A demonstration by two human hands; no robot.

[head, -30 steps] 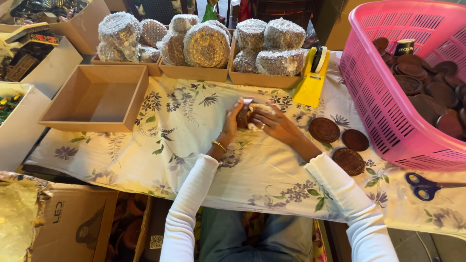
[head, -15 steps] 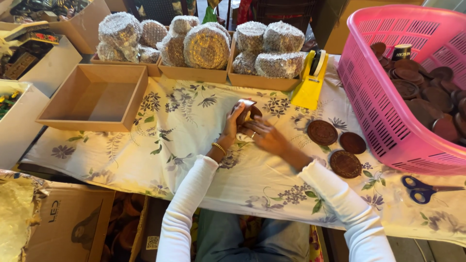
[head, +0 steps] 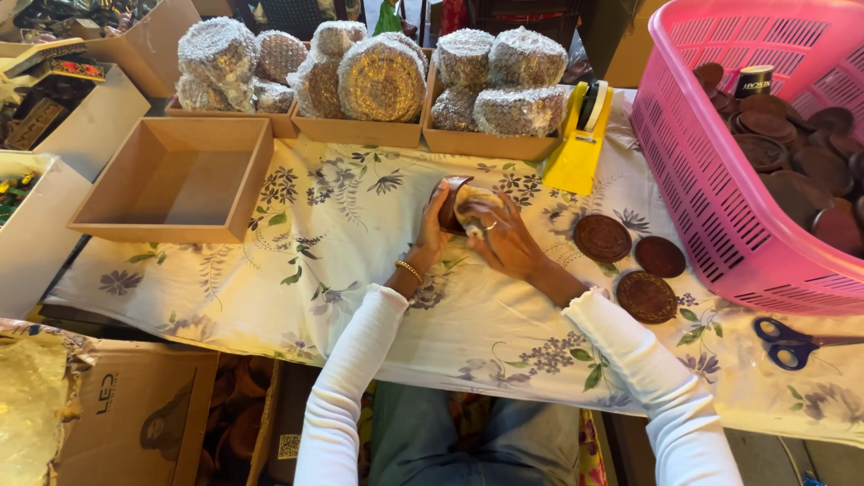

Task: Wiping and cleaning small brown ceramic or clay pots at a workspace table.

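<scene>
Turning the brown disc [head: 447, 203] more upright than a moment ago, the left hand [head: 430, 236] and right hand [head: 504, 236] both grip it above the counter [head: 297, 270], wrapping continuing.

The right hand [head: 504, 236] covers most of the brown round piece [head: 447, 202], so its shape is unclear. The pink basket [head: 720, 180] is cut off by the right edge and the top edge. The scissors [head: 792, 340] lose their blades at the right edge. The boxes [head: 54, 99] at the left are only partly visible.
</scene>
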